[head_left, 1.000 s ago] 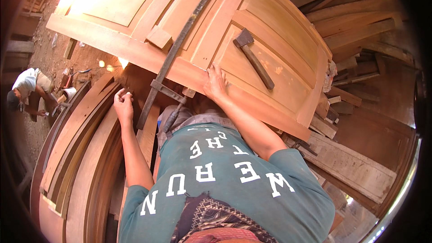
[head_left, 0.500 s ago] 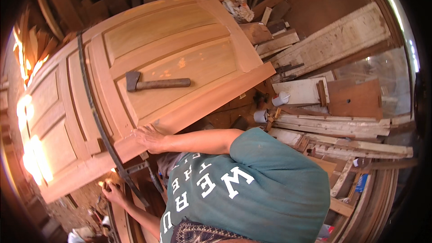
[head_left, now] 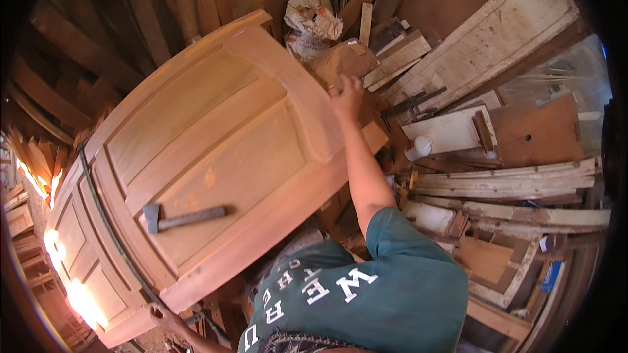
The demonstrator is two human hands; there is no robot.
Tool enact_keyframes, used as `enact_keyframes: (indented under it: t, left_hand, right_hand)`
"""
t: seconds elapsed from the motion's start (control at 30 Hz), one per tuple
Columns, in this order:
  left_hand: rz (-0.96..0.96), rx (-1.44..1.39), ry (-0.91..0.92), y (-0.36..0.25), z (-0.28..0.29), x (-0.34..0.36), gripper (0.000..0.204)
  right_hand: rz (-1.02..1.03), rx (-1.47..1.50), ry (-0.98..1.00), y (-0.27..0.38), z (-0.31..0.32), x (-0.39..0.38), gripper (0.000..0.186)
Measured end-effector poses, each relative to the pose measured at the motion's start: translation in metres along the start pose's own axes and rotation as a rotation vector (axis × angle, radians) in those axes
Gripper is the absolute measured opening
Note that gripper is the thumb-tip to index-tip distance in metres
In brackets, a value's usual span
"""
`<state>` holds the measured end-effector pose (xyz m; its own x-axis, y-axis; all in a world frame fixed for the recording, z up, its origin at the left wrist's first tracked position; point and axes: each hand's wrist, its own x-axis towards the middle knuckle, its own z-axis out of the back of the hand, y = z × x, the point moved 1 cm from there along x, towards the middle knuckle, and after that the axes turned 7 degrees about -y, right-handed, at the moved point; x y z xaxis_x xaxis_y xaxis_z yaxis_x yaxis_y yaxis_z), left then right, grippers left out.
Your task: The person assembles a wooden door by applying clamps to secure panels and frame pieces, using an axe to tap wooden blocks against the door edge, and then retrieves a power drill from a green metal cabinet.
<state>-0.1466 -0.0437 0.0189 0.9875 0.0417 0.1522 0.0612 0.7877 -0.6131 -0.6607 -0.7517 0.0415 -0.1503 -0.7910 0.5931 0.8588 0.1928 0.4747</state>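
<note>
1. The right hand (head_left: 347, 97) reaches to the right end of a panelled wooden door (head_left: 258, 150), fingers bent at its edge; whether they are clamped on it, one cannot tell.
2. The left hand (head_left: 169, 319) is low at the door's near edge, beside a bar clamp (head_left: 108, 222); whether its fingers are together or apart, one cannot tell.
3. The door lies flat before the worker, the clamp's dark bar crossing it and a hatchet (head_left: 186, 218) resting on one panel.
4. Crowding the door's right end, just beyond the right hand, are a brown board (head_left: 347, 60) and a crumpled white sack (head_left: 313, 18).
5. Farther right, a long whitish board (head_left: 484, 33) slants above a white cup (head_left: 418, 148) and stacked pale planks (head_left: 504, 183).
6. Dark timbers (head_left: 140, 13) line the far side; sunlight strikes the door's left end.
</note>
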Motion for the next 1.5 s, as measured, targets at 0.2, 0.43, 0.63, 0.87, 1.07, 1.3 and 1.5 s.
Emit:
enact_keyframes:
  t: [0.2, 0.43, 0.63, 0.87, 1.07, 1.3, 1.5]
  left_hand:
    - [0.033, 0.284, -0.006, -0.038, -0.007, -0.114, 0.028]
    - [0.282, 0.338, 0.223, -0.035, -0.004, -0.201, 0.027]
    - [0.413, 0.316, 0.363, -0.033, -0.008, -0.221, 0.027]
    - [0.434, 0.274, 0.464, -0.022, -0.018, -0.227, 0.027]
    - [0.604, 0.332, 0.47, -0.018, -0.011, -0.231, 0.028]
    - [0.566, 0.25, 0.452, -0.023, -0.014, -0.252, 0.039]
    - [0.497, 0.25, 0.479, -0.028, -0.028, -0.254, 0.041]
  right_hand:
    - [-0.123, -0.308, 0.252, -0.157, -0.1, 0.148, 0.058]
    - [-0.114, -0.347, 0.401, -0.231, -0.177, 0.213, 0.055]
    - [-0.079, -0.258, 0.489, -0.252, -0.198, 0.233, 0.053]
    - [-0.079, -0.293, 0.573, -0.247, -0.199, 0.242, 0.05]
    - [-0.064, -0.378, 0.58, -0.24, -0.204, 0.241, 0.047]
    - [-0.094, -0.352, 0.592, -0.237, -0.208, 0.237, 0.04]
    - [-0.055, -0.267, 0.53, -0.247, -0.209, 0.233, 0.04]
